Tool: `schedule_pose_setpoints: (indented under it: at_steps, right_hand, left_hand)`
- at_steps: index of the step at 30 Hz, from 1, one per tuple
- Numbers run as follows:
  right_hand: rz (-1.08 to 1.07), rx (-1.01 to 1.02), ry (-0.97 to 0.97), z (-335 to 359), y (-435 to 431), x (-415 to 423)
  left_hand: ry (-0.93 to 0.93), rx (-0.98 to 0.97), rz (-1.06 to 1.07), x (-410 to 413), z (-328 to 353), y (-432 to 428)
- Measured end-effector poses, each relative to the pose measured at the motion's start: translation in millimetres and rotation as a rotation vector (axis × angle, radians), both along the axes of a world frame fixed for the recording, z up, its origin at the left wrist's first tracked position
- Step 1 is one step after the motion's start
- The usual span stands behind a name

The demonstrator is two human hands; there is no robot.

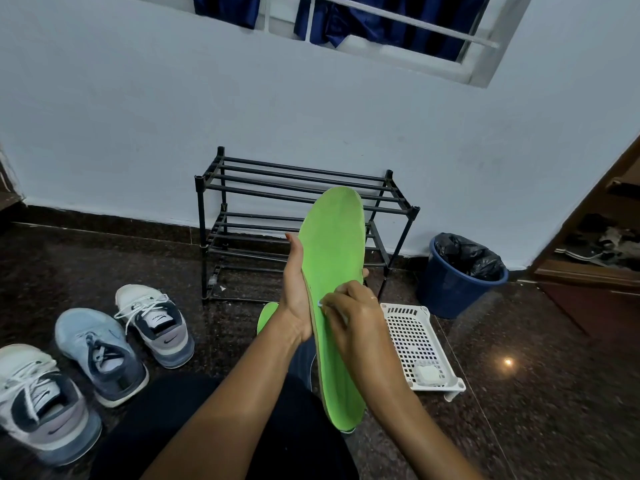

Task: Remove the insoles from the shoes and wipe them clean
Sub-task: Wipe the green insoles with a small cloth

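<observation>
Left hand (pixel 294 299) is doing the holder job: it's wrapped round the green insole (pixel 332 244) at about mid-length, palm along the left edge, fingers curled behind it with one fingertip poking out past the right edge. That props the insole up at a slant in front of the person, toe end up near the shoe rack (pixel 294 178), heel end down over the lap, top face turned toward the camera. My guess is it's held like that so the wiping hand gets the whole surface and has something firm to push against.

Right hand (pixel 349 313) has its fingers bunched round a small white wipe (pixel 320 304) and presses it onto the insole roughly at the middle, near the left edge.

Insole itself looks bright lime green, lightly textured, with a thin tan layer along the edge. Can't really spot dirt from here, so no idea how clean it is.

Second insole (pixel 267 315) lies on the floor (pixel 519 375) just behind the left wrist, mostly hidden. Three shoes (pixel 98 351) sit in a row off to the left, and a white basket (pixel 403 308) is just to the right, so I'd say we're mid-wipe with more insoles to go
</observation>
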State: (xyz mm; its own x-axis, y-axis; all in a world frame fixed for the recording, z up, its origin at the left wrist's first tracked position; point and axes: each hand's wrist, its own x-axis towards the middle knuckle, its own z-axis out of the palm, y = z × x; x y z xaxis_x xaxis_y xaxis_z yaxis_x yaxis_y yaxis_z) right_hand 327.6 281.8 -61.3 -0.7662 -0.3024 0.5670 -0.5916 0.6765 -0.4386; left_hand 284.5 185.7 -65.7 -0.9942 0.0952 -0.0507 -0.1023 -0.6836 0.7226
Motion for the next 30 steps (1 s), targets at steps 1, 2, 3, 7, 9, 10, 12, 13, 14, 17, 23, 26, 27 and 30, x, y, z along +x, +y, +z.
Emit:
schedule_pose_setpoints:
  at_steps: [1,2,3,7,9,10,12,13,14,17,23,26,27,30]
  right_hand:
    - [-0.006,-0.001,0.0,0,0,0]
    - [-0.014,-0.002,-0.003,1,0,-2]
    - [-0.029,0.0,-0.001,2,0,-4]
    - [-0.105,0.025,0.039,8,-2,-16]
    - [-0.1,0.073,0.066,8,-3,-17]
    - [-0.092,0.092,0.076,7,-4,-15]
    - [-0.061,0.106,0.077,5,-4,-9]
    - [-0.043,0.112,0.082,4,-3,-5]
    - [-0.029,0.116,0.088,3,-2,-1]
    - [-0.012,0.115,0.092,2,0,5]
    - [-0.104,0.132,0.071,8,0,-14]
    - [-0.098,0.155,0.085,6,-2,-13]
    - [-0.082,0.155,0.091,5,-2,-10]
    - [-0.039,0.17,0.095,1,-1,3]
  left_hand:
    - [0.001,-0.002,-0.002,0,0,0]
    - [0.0,-0.005,-0.004,0,0,1]
    - [-0.002,-0.009,-0.008,0,1,1]
    - [-0.021,-0.011,0.012,1,1,2]
    - [-0.033,-0.001,0.026,0,1,1]
    - [-0.035,0.004,0.03,0,1,0]
    - [-0.023,0.008,0.018,1,2,-1]
    - [-0.01,0.005,0.01,2,2,-1]
    - [-0.001,0.002,0.008,1,2,-1]
    - [-0.003,-0.003,-0.005,1,1,1]
    - [-0.033,-0.03,0.006,2,3,2]
    - [-0.039,-0.023,0.007,3,4,1]
    - [-0.036,-0.024,-0.001,3,4,0]
    - [-0.015,-0.019,-0.001,2,2,0]
